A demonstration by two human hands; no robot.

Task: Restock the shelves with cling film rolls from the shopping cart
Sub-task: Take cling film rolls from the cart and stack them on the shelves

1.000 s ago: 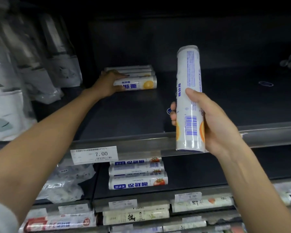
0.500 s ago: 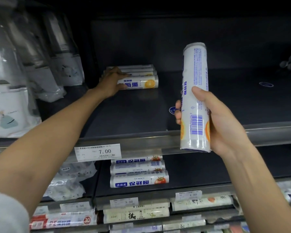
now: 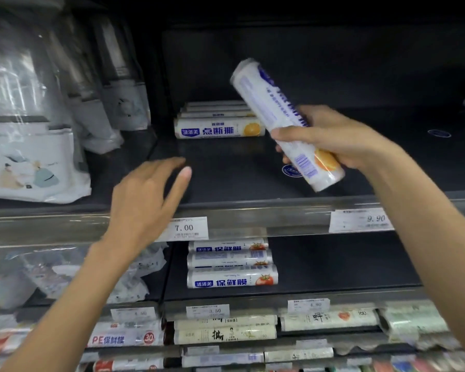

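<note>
White film is wrapping the roll point(image 3: 269, 103), which the right hand point(image 3: 333, 138) is clamping round its lower half, thumb across the top and fingers curling beneath. The roll is slanting in the air above the shelf point(image 3: 226, 178), its free end pointing to 11 o'clock and its orange-printed end to 5 o'clock. That slant would suit laying it down crosswise like the others.

The stack point(image 3: 218, 124) is sitting at the back of the shelf, at 10 o'clock from the right hand, with labels facing out, presumably so shoppers can read them. The held roll's free end is crossing in front of the stack's right end, and I cannot tell whether they are touching.

The left hand point(image 3: 145, 200) is hovering at 7 o'clock from the stack, fingers straight and apart, holding nothing. It is sitting over the shelf's front lip, beside the tag point(image 3: 189, 228), and looks poised to steady or guide the roll. Bare shelf is showing between this hand and the stack, seemingly the spot for this roll. Levelling it, label forward and snug against the stack, is looking like the next need.

The cart is not showing.
</note>
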